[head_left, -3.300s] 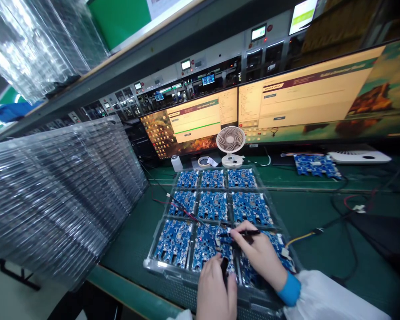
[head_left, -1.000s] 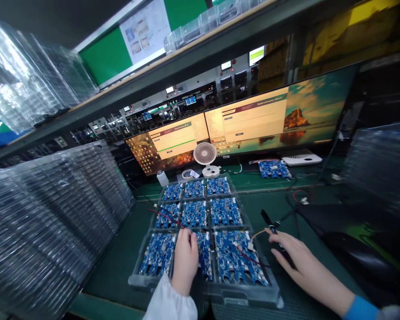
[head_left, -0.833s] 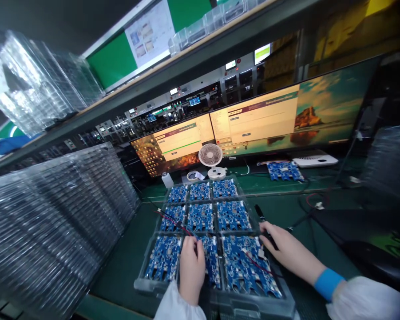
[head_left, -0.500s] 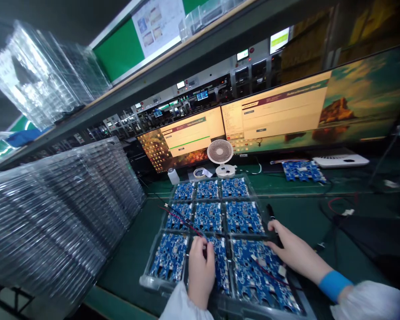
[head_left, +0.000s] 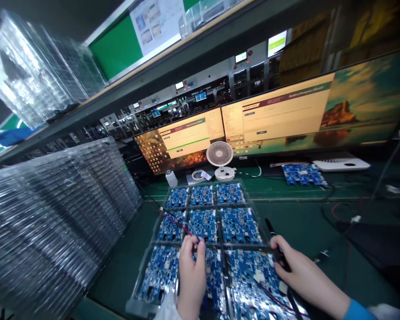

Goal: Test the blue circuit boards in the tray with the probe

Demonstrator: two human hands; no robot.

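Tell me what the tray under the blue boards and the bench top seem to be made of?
The tray looks like thin clear plastic: it is see-through and glossy, with moulded ridges between pockets. The boards look like blue-lacquered circuit laminate dotted with small parts. The bench top seems a matte green mat, possibly rubber.

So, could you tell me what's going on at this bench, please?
A person is working over a clear tray of blue circuit boards on a green bench. The left hand pinches the red and black wires over the front middle board, and the right hand grips a black pen-like tool at the tray's right edge.
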